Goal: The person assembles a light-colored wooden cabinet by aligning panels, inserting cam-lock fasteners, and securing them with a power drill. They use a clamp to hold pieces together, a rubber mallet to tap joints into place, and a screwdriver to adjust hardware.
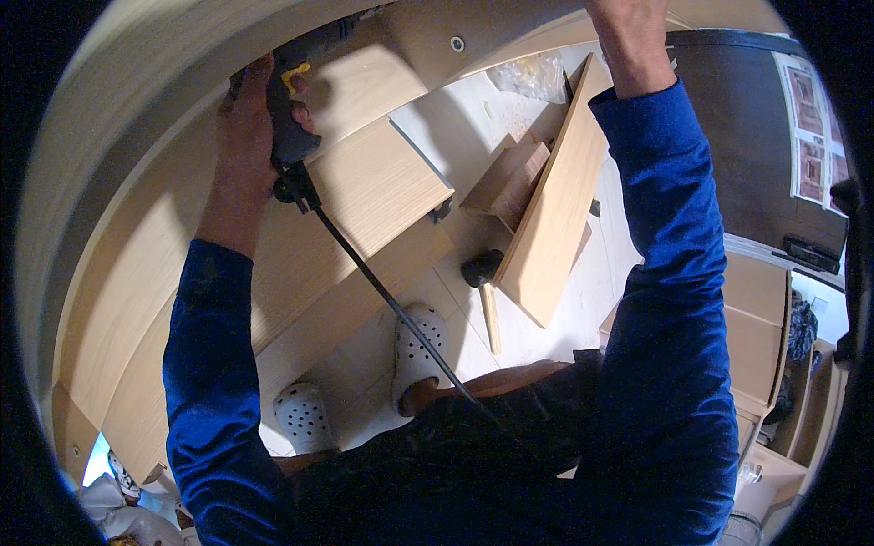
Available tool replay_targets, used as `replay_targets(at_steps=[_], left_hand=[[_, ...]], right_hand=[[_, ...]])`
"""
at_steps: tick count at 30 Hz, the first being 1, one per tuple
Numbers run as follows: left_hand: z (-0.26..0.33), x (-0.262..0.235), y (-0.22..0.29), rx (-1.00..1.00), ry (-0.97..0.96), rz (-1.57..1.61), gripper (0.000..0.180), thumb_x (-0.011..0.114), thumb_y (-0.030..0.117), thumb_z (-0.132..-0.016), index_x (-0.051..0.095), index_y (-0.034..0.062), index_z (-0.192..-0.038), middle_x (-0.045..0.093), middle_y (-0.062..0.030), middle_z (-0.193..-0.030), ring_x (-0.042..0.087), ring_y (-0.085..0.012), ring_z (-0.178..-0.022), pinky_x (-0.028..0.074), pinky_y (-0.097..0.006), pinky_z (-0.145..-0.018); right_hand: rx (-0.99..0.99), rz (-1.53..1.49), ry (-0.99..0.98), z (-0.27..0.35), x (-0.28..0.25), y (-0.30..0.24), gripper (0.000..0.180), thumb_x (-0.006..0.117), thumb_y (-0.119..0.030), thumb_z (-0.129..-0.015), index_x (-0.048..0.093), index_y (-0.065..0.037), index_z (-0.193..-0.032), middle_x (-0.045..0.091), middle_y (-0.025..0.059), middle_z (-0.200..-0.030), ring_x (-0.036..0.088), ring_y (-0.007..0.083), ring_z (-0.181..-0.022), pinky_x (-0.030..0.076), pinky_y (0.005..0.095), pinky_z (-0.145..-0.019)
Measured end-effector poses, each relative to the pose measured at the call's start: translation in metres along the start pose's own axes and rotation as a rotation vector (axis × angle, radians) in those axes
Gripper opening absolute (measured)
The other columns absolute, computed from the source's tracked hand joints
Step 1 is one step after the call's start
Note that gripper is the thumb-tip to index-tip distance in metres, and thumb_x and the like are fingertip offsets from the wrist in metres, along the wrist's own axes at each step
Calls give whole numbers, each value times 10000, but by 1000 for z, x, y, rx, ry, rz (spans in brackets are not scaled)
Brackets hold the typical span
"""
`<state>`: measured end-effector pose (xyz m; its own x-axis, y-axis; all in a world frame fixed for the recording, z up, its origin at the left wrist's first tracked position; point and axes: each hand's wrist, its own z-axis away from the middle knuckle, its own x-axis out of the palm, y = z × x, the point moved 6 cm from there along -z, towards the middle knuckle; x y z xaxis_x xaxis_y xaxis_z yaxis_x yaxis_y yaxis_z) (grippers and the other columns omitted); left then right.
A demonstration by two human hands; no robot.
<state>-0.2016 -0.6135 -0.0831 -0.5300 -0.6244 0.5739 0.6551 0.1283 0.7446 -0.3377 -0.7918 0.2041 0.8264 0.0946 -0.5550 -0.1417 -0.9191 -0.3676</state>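
**Inspector:** Two hands in view, both raised, sleeves blue. State the left.

**Assistant:** The left hand (248, 136), at ten o'clock, has its fingers wrapped tight round the grip of a dark corded power drill (289, 109) with a yellow switch. The drill's nose lies against the light wooden cabinet panel (146, 209). Its black cord (382, 296) runs down toward five o'clock.

**Inspector:** The right?

**Assistant:** The right hand (628, 36), at one o'clock, rests up on the upper wooden panel (510, 27); its fingers pass out of the top edge, so I cannot tell how they lie.

**Inspector:** Below?

**Assistant:** On the floor near centre, a loose board (551, 218) lies tilted over smaller offcuts (505, 177). A black-headed mallet (482, 282) is just beside the board's lower end. White perforated clogs (364, 382) stand at six o'clock.
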Motion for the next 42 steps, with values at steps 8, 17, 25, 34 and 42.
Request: replay_targets(at_steps=[8, 17, 25, 34, 42], left_hand=[[-1, -1, 2, 16, 20, -45, 388, 638, 401, -1016, 633, 34, -1142, 685, -92, -863, 632, -172, -541, 549, -341, -498], [5, 3, 4, 25, 13, -56, 393, 657, 401, -1007, 640, 37, -1151, 681, -87, -874, 642, -163, -566, 560, -332, -514], [6, 7, 4, 23, 10, -46, 410, 661, 423, -1004, 649, 31, -1121, 676, -74, -854, 640, -154, -571, 557, -323, -518], [9, 7, 5, 30, 30, -82, 438, 665, 451, -1001, 645, 36, -1139, 677, -76, -860, 641, -156, -572, 557, -319, -514], [7, 8, 6, 23, 28, -79, 432, 683, 443, -992, 624, 48, -1156, 677, -86, -875, 639, -159, -569, 555, -323, -506]], right_hand=[[62, -15, -7, -1, 1, 2, 515, 432, -441, -1096, 688, -4, -1005, 666, 75, -911, 599, 165, -847, 482, 314, -781], [-22, -67, -25, -2, 3, 3, 510, 436, -440, -1095, 687, -5, -1004, 663, 69, -914, 587, 158, -846, 474, 309, -776], [84, -50, -7, -2, 4, 8, 516, 439, -445, -1094, 684, -3, -995, 645, 56, -906, 562, 144, -828, 460, 297, -756], [-15, -57, -26, -4, 3, 7, 528, 428, -453, -1099, 683, -2, -1000, 651, 62, -916, 571, 152, -840, 466, 306, -772], [-55, -93, -14, -3, 3, 8, 531, 427, -450, -1100, 684, 5, -1007, 666, 78, -920, 588, 161, -855, 477, 314, -789]])
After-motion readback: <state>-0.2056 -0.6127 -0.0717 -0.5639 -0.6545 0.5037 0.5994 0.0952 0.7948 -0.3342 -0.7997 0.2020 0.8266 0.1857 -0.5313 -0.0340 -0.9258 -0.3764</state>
